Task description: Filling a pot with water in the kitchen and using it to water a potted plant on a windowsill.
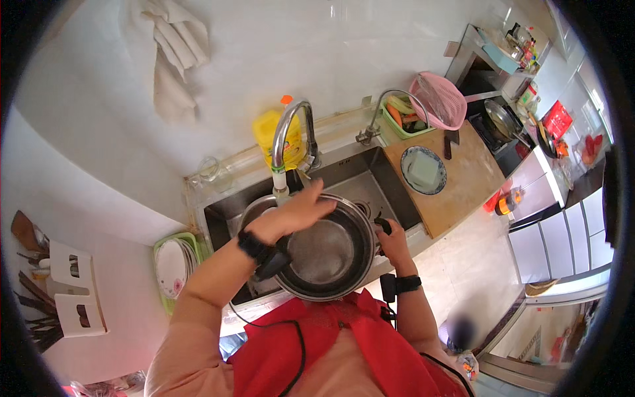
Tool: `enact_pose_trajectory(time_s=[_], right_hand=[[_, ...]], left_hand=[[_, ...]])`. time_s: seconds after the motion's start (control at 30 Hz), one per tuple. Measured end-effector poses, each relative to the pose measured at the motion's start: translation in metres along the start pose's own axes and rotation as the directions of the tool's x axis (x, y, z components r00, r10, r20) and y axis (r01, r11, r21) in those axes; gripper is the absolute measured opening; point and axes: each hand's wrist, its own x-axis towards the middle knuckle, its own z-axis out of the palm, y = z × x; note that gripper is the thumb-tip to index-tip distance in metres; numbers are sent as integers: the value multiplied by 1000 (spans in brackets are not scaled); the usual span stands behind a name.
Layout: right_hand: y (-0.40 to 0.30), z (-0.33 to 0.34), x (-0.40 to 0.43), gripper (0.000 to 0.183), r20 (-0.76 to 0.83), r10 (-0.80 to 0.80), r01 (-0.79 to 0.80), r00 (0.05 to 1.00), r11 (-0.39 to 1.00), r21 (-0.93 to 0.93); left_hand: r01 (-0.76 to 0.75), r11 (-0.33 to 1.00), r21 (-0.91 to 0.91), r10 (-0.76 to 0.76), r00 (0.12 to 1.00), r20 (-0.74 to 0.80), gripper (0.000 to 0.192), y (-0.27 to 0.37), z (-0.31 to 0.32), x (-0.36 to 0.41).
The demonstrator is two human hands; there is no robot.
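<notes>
A wide metal pan (pixel 322 253) with a dark inner wall is held over the sink (pixel 397 198), close to my body. My right hand (pixel 395 243) grips the black handle on the pan's right side. Blurred, my left hand (pixel 295 213) reaches across the pan's far left rim with nothing seen in it, thumb apart from the fingers. Just beyond it curves a chrome faucet (pixel 279 144) with a white nozzle. Under the pan's left side shows the rim of another metal vessel (pixel 250 211). Whether water runs, I cannot tell.
A cutting board (pixel 466 173) at right bears a patterned bowl (pixel 409 186) with a white block, and a knife (pixel 448 148). Behind are a green vegetable basket (pixel 404 131) and pink colander (pixel 449 99). A yellow jug (pixel 265 134) stands behind the faucet; plates (pixel 171 268) stand left.
</notes>
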Motion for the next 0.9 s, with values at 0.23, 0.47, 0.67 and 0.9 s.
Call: enact_pose_trajectory(time_s=[0.23,0.47,0.67,0.9], right_hand=[[-9,-2,-4,28,19,121,-122,992,991,48],[-6,-2,-6,30,14,88,-89,996,994,58],[-4,-2,-5,32,-26,14,-15,1000,999,-30],[-4,0,-4,35,-61,-6,5,998,1000,-19]], left_hand=[[295,945,140,-295,955,-17,59,-61,22,85],[149,981,124,-146,989,-34,57,-90,48,105],[480,31,-877,-579,723,375,44,-52,58,90],[871,419,-256,-568,471,675,40,-49,85,-5]])
